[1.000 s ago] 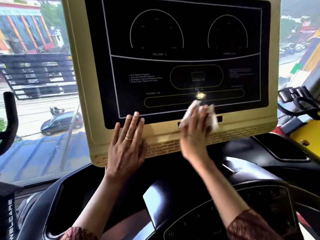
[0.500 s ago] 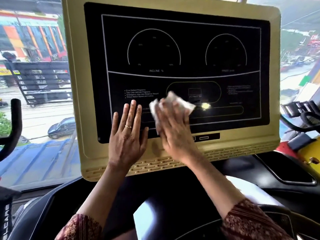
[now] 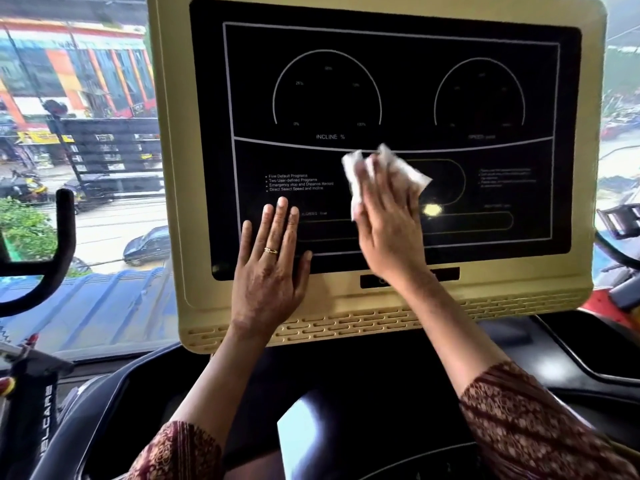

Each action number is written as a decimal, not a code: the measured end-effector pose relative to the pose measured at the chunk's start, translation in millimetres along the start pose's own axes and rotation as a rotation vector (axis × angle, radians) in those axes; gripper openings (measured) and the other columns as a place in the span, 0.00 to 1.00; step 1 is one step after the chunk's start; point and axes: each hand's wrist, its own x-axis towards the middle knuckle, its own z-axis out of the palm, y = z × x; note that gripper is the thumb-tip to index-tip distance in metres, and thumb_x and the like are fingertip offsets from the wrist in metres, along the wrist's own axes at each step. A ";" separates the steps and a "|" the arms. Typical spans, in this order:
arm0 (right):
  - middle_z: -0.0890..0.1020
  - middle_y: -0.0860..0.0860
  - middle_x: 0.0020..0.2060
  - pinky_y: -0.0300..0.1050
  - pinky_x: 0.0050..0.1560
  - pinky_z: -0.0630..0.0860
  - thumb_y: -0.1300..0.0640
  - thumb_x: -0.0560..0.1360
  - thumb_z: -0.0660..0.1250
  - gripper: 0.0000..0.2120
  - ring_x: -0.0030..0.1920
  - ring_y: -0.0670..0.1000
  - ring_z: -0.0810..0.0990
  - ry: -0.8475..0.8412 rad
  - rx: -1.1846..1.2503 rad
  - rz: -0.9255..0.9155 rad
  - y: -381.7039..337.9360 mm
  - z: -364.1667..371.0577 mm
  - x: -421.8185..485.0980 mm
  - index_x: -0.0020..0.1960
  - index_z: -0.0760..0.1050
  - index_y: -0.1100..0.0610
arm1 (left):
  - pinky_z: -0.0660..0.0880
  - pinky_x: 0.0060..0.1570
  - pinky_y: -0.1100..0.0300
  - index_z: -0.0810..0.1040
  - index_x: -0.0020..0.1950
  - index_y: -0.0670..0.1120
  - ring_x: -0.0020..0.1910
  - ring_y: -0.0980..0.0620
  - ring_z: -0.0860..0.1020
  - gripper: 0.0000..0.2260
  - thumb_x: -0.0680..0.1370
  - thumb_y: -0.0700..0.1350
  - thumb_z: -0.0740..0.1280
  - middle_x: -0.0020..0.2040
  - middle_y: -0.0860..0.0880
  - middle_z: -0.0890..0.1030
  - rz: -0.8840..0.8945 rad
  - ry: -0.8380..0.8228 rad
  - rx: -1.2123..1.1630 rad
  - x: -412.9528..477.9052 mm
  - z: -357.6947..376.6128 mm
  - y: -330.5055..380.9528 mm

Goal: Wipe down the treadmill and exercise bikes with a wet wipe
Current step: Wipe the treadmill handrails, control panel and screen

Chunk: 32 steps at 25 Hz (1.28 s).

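One big beige treadmill console (image 3: 346,323) fills the view, upright and square-on, and its black display panel (image 3: 381,98) carries all the writing: "INCLINE %" under the left dial, then four white lines at the panel's left-centre, "Five Default Programs", "Two User-defined Programs", "Emergency stop and Distance Record", "Direct Select Speed and Incline". The label under the right dial is too faint to read for sure, and low down only "LORIES" shows beside a fingertip. Off to the left of the console stands an exercise bike (image 3: 59,244), black handlebar up, with "ELCARE" running vertically down its frame. Now the hands! The left hand (image 3: 270,271) lies flat on the panel's lower left, fingers straight and slightly spread, pointing up, heel on the beige frame, holding nothing. The right hand (image 3: 388,223) is spread flat too, a little blurred, fingers angled up and left, pressing the wet wipe (image 3: 408,171) against the middle of the panel. The wipe is bunched, its long axis lying crosswise, poking out past the fingertips just below the curved dividing line, with one strip hanging down the hand's left edge. A gold ring (image 3: 270,250) sits on the left hand.
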 end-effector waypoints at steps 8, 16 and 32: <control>0.48 0.50 0.77 0.59 0.75 0.45 0.48 0.81 0.48 0.25 0.76 0.51 0.44 -0.075 -0.058 -0.213 25.2 -3.3 -53.4 0.77 0.47 0.48 | 0.54 0.73 0.46 0.64 0.74 0.39 0.74 0.45 0.59 0.24 0.80 0.49 0.57 0.74 0.41 0.62 0.005 0.021 0.003 0.6 0.7 0.3; 0.43 0.49 0.77 0.55 0.75 0.37 0.49 0.82 0.49 0.26 0.77 0.54 0.42 -0.122 0.006 -0.247 7.4 -3.5 -30.5 0.78 0.48 0.51 | 0.46 0.74 0.51 0.62 0.73 0.38 0.75 0.46 0.57 0.26 0.79 0.49 0.56 0.74 0.41 0.61 -0.010 0.040 -0.068 34.5 3.7 27.7; 0.44 0.50 0.77 0.60 0.75 0.44 0.47 0.81 0.47 0.26 0.76 0.51 0.40 0.039 0.002 -0.073 99.5 -27.5 14.6 0.78 0.47 0.50 | 0.42 0.75 0.54 0.58 0.76 0.39 0.76 0.47 0.53 0.28 0.80 0.53 0.53 0.76 0.42 0.56 -0.094 0.033 0.017 92.0 23.6 48.9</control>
